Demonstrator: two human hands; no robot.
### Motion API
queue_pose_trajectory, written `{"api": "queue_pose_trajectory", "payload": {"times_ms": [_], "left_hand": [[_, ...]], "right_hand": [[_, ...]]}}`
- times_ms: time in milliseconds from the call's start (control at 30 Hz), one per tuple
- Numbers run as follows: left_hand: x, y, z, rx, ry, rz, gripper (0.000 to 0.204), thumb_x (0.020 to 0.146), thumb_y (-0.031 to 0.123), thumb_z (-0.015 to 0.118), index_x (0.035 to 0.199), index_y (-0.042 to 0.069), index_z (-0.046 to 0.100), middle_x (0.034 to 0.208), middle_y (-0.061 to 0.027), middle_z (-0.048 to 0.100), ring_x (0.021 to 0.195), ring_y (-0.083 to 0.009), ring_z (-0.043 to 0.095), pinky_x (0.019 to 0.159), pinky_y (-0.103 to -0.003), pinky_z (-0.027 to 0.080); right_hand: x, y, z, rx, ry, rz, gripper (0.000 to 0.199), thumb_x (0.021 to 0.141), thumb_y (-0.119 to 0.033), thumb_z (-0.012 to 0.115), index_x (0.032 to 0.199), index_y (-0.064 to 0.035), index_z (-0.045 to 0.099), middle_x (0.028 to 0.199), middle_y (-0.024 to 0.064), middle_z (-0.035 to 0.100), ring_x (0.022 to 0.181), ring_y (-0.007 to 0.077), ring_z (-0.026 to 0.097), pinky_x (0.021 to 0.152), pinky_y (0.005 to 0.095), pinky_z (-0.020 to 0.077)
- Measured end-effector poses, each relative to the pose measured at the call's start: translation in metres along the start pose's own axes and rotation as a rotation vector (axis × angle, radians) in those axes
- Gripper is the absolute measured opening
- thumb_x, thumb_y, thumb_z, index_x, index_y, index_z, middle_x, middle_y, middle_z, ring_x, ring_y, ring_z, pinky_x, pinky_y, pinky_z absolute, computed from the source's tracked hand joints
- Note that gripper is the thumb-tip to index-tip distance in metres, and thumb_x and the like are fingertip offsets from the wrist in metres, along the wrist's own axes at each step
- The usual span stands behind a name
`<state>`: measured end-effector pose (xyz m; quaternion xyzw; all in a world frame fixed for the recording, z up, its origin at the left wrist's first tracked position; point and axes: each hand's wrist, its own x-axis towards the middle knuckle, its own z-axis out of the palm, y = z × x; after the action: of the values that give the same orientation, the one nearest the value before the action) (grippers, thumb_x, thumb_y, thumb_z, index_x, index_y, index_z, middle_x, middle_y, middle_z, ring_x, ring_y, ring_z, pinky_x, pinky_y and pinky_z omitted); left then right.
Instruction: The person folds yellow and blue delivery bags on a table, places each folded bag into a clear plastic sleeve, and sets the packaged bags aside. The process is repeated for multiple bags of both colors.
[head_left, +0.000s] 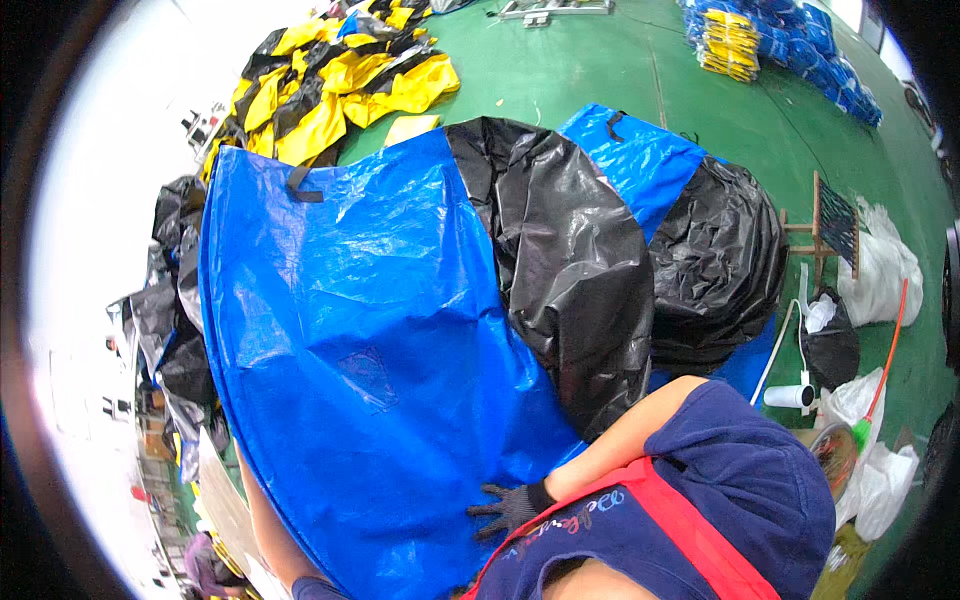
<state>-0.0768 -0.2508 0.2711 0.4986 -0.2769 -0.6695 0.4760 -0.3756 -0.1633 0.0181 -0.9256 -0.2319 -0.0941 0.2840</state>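
Note:
A large bag-like sheet of blue and black woven plastic [330, 270] spreads in front of me, its blue part on the left and a crumpled black part [570, 250] on the right. A short black strap loop sits near its far left corner. My right hand [510, 508], in a black glove, rests on the blue plastic close to my body with its fingers spread. My left forearm [268, 525] reaches up along the sheet's left edge. The left hand itself is hidden behind the blue plastic.
Behind it lies a stack of blue and black pieces [720, 260]. Yellow and black sheets [350, 90] pile up at the far left, blue bundles [790, 40] at the far right. At right stand a wooden-framed rack [835, 230], a white plastic bag [880, 270] and a broom [888, 345].

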Motion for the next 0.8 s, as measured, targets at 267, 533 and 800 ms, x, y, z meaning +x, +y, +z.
{"api": "queue_pose_trajectory", "payload": {"times_ms": [267,533,800], "left_hand": [[-0.021,-0.023,-0.052,0.012,0.065,-0.009,0.08,0.086,0.072,0.038,0.13,0.006,0.049,0.124,-0.0173,0.056,0.11,-0.0289,0.057,0.095,-0.042,0.047],[-0.058,-0.103,-0.25,1.141,0.968,0.208,0.04,0.081,0.037,0.065,0.098,0.001,0.065,0.088,-0.0208,0.066,0.078,-0.034,0.065,0.069,-0.043,0.049],[-0.104,-0.28,-0.281,1.192,1.311,0.032,0.046,0.087,0.037,0.058,0.12,0.003,0.059,0.107,-0.0274,0.062,0.096,-0.0419,0.061,0.082,-0.045,0.048]], "right_hand": [[0.048,0.008,0.01,0.075,-0.602,-0.049,0.036,0.089,-0.048,0.047,0.099,-0.0215,0.069,0.127,0.0077,0.056,0.128,0.0381,0.04,0.098,0.0665,0.0305],[-0.127,0.123,-0.175,-0.343,0.135,0.889,0.045,0.084,-0.042,0.059,0.119,-0.0135,0.06,0.131,0.014,0.051,0.112,0.0356,0.053,0.093,0.0553,0.0393],[-0.195,0.157,-0.279,-0.287,-0.113,1.597,0.043,0.077,-0.051,0.061,0.094,-0.0127,0.071,0.094,0.0125,0.069,0.086,0.0318,0.065,0.087,0.0466,0.0441]]}}
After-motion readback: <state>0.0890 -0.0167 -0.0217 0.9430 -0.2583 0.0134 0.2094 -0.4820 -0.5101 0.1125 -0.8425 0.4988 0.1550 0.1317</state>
